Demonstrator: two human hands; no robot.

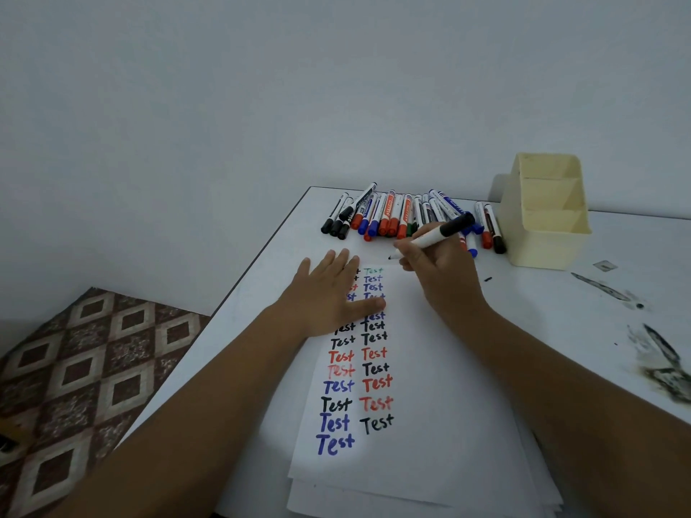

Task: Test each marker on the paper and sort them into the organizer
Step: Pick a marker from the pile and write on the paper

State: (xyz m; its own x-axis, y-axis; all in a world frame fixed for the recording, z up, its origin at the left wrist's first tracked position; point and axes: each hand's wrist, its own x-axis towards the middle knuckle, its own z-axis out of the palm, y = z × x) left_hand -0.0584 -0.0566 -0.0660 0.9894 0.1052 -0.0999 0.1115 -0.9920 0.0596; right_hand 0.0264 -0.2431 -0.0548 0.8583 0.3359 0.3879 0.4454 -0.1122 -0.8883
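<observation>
A white sheet of paper (430, 386) lies on the table, with two columns of the word "Test" in black, red, blue and green. My left hand (329, 293) lies flat on the upper left of the sheet, fingers straight. My right hand (437, 271) grips an uncapped black marker (435, 233), with the cap stuck on its back end. Its tip hovers at the sheet's top edge, right of the columns. A row of several capped markers (392, 214) lies at the far side of the table. The cream organizer (549, 233) stands to their right, and its compartments look empty.
The white table (579, 330) has black ink smears (662, 372) on its right part. More sheets lie stacked under the paper. The table's left edge runs diagonally, and beyond it is a patterned floor (86, 368). A plain wall stands behind.
</observation>
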